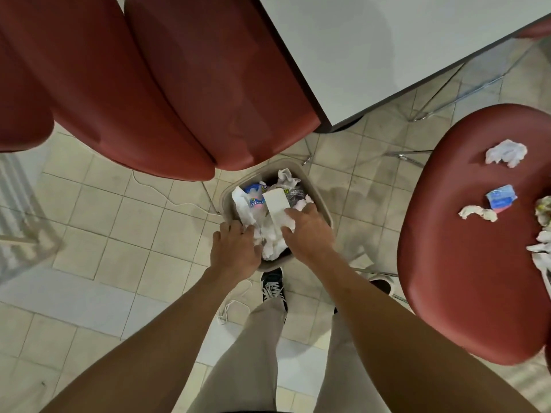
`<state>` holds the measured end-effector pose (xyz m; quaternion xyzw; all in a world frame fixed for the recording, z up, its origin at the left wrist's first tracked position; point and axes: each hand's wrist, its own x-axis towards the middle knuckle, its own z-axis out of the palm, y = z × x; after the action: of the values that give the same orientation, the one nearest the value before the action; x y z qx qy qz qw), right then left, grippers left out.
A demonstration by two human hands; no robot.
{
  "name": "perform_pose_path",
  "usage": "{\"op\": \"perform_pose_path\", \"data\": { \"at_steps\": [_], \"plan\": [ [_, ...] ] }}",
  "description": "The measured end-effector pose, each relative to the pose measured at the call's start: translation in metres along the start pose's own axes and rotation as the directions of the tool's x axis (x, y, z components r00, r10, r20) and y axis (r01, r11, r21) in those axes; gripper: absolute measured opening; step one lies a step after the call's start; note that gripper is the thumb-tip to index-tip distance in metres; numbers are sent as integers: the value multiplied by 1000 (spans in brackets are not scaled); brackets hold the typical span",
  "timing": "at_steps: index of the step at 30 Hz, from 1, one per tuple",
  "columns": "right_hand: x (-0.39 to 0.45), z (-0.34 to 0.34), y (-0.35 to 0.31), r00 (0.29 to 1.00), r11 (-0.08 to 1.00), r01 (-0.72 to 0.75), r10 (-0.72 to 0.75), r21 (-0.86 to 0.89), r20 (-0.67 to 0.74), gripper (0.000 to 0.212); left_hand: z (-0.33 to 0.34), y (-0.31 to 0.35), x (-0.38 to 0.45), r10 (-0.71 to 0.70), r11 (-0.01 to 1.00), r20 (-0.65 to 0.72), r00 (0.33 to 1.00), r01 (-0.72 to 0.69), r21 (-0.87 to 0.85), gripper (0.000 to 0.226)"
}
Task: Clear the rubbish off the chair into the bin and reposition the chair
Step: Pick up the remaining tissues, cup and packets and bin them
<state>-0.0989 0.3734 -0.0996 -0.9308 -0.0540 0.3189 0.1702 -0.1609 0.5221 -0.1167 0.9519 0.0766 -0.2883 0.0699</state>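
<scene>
A beige bin (pixel 301 174) stands on the tiled floor, full of crumpled tissues, printed wrappers and a white box (pixel 275 204). My left hand (pixel 235 251) lies palm down over the bin's near-left rim, its fingers touching white tissue. My right hand (pixel 310 234) presses flat on the tissues beside the white box. At the right stands a red chair (pixel 465 263). On its seat lie a crumpled tissue (pixel 505 152), a blue packet (pixel 501 197), a small twisted tissue (pixel 477 212) and more paper scraps (pixel 541 248) at the frame's edge.
A white table (pixel 387 49) fills the upper right, with two more red chairs (pixel 208 84) tucked beside it, overhanging the bin. A white cable (pixel 167 198) trails over the floor on the left. My shoe (pixel 272 287) stands just behind the bin.
</scene>
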Motion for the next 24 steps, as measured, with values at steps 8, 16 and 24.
{"op": "perform_pose_path", "data": {
  "at_steps": [8, 16, 24],
  "plan": [
    [6, 10, 2, 976, 978, -30, 74, -208, 206, 50, 6, 10, 16, 31, 977, 106, 994, -53, 209, 47],
    [-4, -7, 10, 983, 996, -63, 73, -64, 170, 48, -13, 19, 10, 7, 983, 12, 1000, -9, 185, 41],
    [-28, -43, 36, 997, 992, -65, 59, 106, 59, 34, -51, 47, 4, 62, 998, -138, 989, -58, 30, 35]
  ]
}}
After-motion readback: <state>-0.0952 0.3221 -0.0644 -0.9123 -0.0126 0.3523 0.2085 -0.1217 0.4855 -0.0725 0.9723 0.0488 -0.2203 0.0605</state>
